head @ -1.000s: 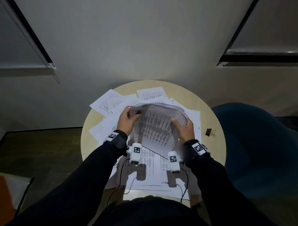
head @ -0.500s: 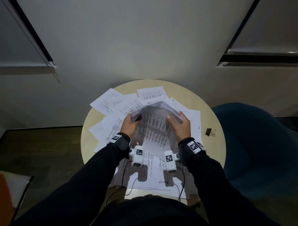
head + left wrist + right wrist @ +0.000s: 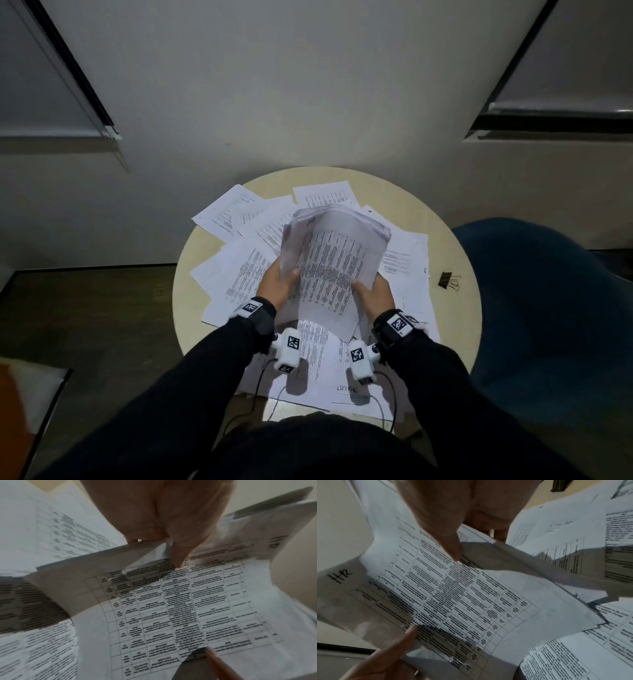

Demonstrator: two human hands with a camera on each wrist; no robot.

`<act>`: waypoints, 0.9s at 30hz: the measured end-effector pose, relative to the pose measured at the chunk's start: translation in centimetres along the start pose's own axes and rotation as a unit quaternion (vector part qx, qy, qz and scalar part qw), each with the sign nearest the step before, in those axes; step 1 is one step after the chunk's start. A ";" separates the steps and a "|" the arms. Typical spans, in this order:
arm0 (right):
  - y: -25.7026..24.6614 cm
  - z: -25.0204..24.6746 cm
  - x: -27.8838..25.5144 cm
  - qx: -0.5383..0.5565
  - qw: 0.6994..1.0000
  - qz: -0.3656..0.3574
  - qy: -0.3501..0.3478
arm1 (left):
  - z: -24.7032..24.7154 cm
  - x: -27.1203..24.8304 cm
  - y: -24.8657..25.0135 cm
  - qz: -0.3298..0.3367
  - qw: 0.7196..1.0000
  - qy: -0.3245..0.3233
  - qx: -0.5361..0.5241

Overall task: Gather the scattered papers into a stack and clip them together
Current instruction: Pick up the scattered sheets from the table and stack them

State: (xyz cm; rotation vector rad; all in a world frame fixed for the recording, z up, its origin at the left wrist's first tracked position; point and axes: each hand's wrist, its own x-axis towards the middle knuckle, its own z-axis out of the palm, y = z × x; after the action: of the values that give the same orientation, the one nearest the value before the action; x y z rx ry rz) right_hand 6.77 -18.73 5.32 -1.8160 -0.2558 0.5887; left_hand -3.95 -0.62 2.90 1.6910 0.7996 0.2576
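White paper bundle pinched on both sides, raised and tilted above the counter; left hand grip: thumb on the printed face, fingers behind the left edge; right hand grip likewise on the right edge; top sheet printed with a table, "HR" handwritten in one corner; loose sheets scattered flat beneath and around; black binder clip lying on bare counter, right of the sheets, apart from both hands.
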 end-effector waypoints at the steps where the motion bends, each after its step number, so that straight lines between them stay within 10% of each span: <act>1: 0.6 0.1 0.3 -0.003 1.000 0.005 0.000 | 0.2 -0.1 -0.2 -0.001 1.000 0.011 -0.002; 13: 6.1 -3.1 1.3 -0.218 0.975 0.028 -0.013 | 2.3 -0.7 -4.4 -0.097 0.989 -0.063 0.096; 21: 11.8 -4.9 1.9 -0.347 0.926 0.147 0.013 | 0.4 0.0 -9.4 -0.261 0.888 0.001 0.378; 27: 14.1 -5.3 2.2 -0.358 0.911 0.205 -0.010 | 0.3 0.6 -10.3 -0.323 0.934 -0.063 0.140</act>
State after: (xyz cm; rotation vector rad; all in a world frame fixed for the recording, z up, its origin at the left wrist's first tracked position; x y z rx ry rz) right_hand 9.74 -26.72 -7.32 -2.6117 -0.1027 0.8841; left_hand -7.13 0.26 -6.86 1.5828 1.2876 -0.4339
